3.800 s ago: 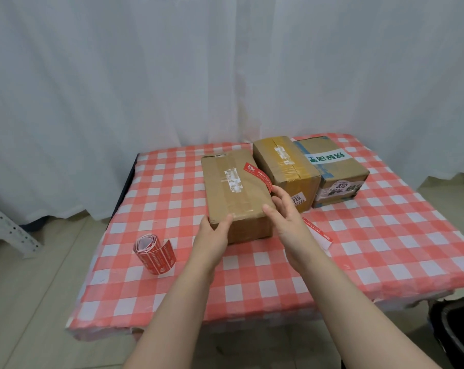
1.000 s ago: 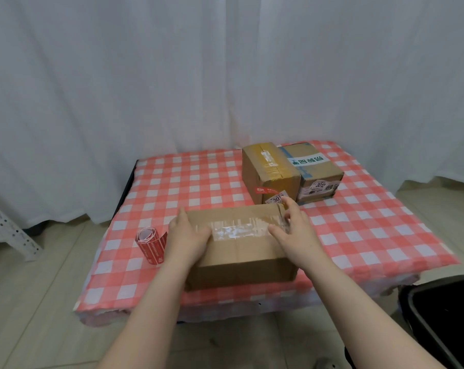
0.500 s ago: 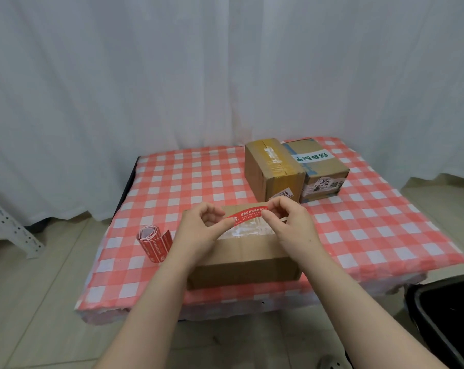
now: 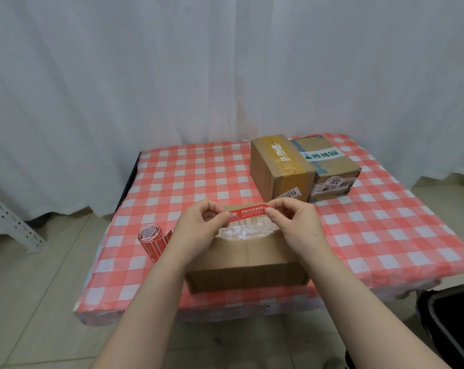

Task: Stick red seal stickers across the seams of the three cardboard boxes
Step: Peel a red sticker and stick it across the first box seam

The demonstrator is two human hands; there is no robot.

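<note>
A brown cardboard box (image 4: 248, 259) lies at the table's front edge, its taped seam running left to right. Just above its far side a red seal sticker (image 4: 248, 212) is stretched flat. My left hand (image 4: 198, 230) pinches the sticker's left end and my right hand (image 4: 296, 226) pinches its right end. Two more boxes stand at the back right: one with yellow tape (image 4: 278, 167) and one with a green and white label (image 4: 329, 166). A roll of red stickers (image 4: 154, 241) lies left of the near box.
The table (image 4: 188, 177) wears a red and white checked cloth. White curtains hang behind it. A black bin (image 4: 454, 323) stands on the floor at the right, and a white metal frame (image 4: 4, 219) at the left.
The near box was turned and pulled to the front edge. Both hands then left it and took the sticker by its ends; over the last half second they have barely moved.
</note>
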